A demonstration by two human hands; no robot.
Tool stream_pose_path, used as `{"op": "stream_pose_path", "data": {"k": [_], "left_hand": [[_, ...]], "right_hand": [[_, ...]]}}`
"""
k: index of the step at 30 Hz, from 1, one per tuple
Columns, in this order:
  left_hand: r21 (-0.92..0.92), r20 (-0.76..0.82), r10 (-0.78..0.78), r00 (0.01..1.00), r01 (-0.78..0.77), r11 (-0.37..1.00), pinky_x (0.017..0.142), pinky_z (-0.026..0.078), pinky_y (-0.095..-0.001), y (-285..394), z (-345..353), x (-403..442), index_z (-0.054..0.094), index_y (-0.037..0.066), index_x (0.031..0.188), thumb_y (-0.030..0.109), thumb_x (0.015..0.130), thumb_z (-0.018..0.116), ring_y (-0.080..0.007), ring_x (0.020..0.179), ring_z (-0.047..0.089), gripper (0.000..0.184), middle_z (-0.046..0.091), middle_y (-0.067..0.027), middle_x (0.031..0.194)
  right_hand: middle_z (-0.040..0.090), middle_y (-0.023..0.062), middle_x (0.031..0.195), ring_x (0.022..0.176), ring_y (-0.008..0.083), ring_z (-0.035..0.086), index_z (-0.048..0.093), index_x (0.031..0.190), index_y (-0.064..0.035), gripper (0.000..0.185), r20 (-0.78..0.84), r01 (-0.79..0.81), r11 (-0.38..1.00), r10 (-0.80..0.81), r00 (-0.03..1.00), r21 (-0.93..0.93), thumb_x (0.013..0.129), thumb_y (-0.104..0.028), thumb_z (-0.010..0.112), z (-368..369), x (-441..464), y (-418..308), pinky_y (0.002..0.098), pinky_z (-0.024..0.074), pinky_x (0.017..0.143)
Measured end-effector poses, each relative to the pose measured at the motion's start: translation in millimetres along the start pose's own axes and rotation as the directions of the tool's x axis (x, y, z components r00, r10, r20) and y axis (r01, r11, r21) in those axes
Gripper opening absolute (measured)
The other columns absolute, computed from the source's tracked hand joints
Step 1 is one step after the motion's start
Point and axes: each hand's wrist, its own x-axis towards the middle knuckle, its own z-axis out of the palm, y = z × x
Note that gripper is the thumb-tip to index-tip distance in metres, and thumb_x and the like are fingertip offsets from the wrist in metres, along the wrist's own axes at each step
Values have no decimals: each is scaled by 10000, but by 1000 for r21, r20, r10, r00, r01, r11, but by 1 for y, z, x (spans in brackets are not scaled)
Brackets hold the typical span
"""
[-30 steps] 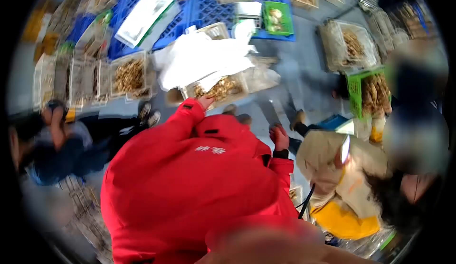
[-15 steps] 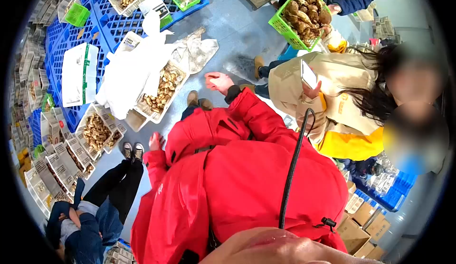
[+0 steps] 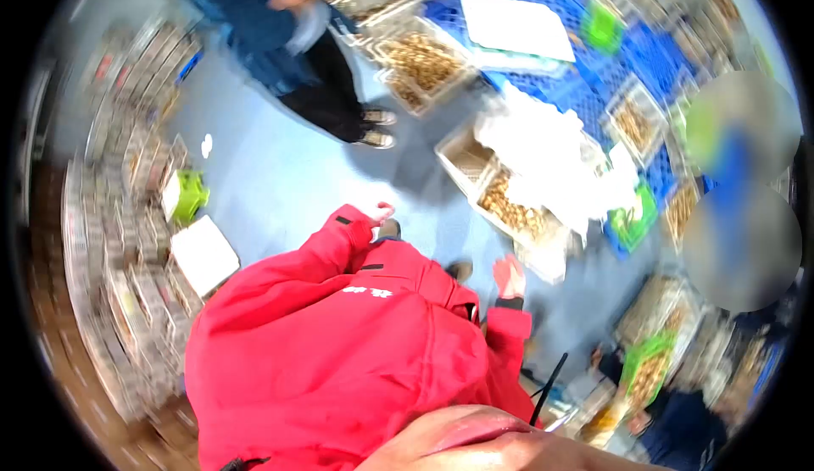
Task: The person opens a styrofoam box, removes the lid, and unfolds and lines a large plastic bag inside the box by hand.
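Observation:
My left hand [image 3: 379,211] hangs in front of the red jacket above the blue floor, holding nothing, its fingers loosely bent and apart. Lower to the right, my right hand [image 3: 509,278] is also bare, fingers stretched out. Nearest to it is a white crate [image 3: 541,257] of brown and tan mushrooms [image 3: 511,208]; a gap of floor separates hand and crate. White sheeting [image 3: 543,144] covers part of that crate. Neither hand touches anything that I can see.
A person [image 3: 254,30] in dark blue stands ahead beside another crate of mushrooms [image 3: 421,62]. Blue pallets [image 3: 585,89] carry a white box [image 3: 517,30]. Stacked crates [image 3: 127,276], a white lidded box [image 3: 203,255] and a green basket [image 3: 188,195] line the left. A filled green basket [image 3: 649,365] is lower right.
My view has swung left, so the pallets and crates now lie to the right, blurred. The person with the phone has dropped out of clear view. My hands remain without anything in them.

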Motion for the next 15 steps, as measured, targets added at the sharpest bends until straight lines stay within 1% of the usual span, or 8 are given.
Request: {"op": "stream_pose_path", "data": {"k": [2, 5, 6, 8, 9, 11, 14, 15], "left_hand": [[112, -75, 53, 996, -44, 993, 609, 438, -294, 10, -13, -37, 536, 76, 1005, 283, 787, 499, -121, 733, 488, 303, 535, -9, 844], [-74, -160, 78, 984, -90, 993, 597, 445, -284, -27, -52, -51, 549, 74, 993, 313, 777, 499, -114, 731, 499, 326, 544, -17, 835], [-167, -170, 49, 984, -78, 983, 600, 454, -285, -44, -65, -58, 547, 74, 1004, 330, 774, 504, -115, 750, 501, 347, 543, -23, 839], [-266, -278, -46, 959, -31, 963, 559, 441, -271, -98, -117, -63, 576, 90, 975, 366, 735, 495, -126, 603, 517, 375, 562, -35, 704], [-202, -334, -132, 933, 66, 977, 564, 446, -277, -118, -139, -77, 577, 98, 1006, 364, 729, 500, -142, 593, 529, 392, 574, -52, 707], [-389, -543, -328, 773, 115, 914, 565, 450, -288, -166, -174, -98, 585, 94, 993, 360, 720, 504, -148, 576, 543, 390, 583, -60, 686], [-569, -666, -444, 599, -24, 822, 524, 425, -287, -214, -213, -123, 599, 71, 914, 328, 735, 492, -131, 538, 511, 331, 553, -36, 614], [-600, -637, -404, 657, -92, 795, 525, 423, -282, -227, -224, -125, 601, 72, 911, 320, 740, 491, -131, 537, 502, 321, 540, -29, 608]], "right_hand": [[566, 158, 896, 721, 261, 569, 452, 1122, -38, 348, 76, -59, 986, 72, 995, -158, 786, -87, 524, 28, 20, -4, 352, 491, 628], [572, 137, 889, 694, 209, 569, 453, 1117, -8, 328, 73, -26, 829, 81, 994, -558, 799, -78, 490, 114, 71, 25, 283, 487, 588], [573, 136, 883, 688, 201, 567, 455, 1111, -1, 325, 124, -46, 797, 151, 981, -602, 800, -85, 493, 145, 85, 44, 275, 482, 585], [576, 133, 872, 678, 184, 563, 461, 1099, 14, 320, 188, -72, 711, 279, 942, -699, 803, -99, 500, 218, 115, 106, 259, 473, 579], [575, 120, 853, 670, 170, 559, 466, 1096, 7, 322, 210, -73, 670, 332, 919, -739, 804, -120, 512, 262, 110, 131, 245, 463, 578], [576, 105, 846, 674, 155, 558, 470, 1092, 2, 322, 232, -78, 552, 469, 852, -830, 807, -139, 521, 343, 104, 190, 235, 456, 585], [582, 91, 854, 701, 155, 565, 472, 1089, 2, 319, 271, -20, 396, 665, 696, -918, 811, -148, 515, 423, 109, 276, 242, 462, 601], [582, 90, 853, 704, 158, 566, 476, 1084, -2, 314, 279, 2, 369, 698, 659, -929, 812, -153, 515, 445, 112, 298, 248, 464, 604]]}}
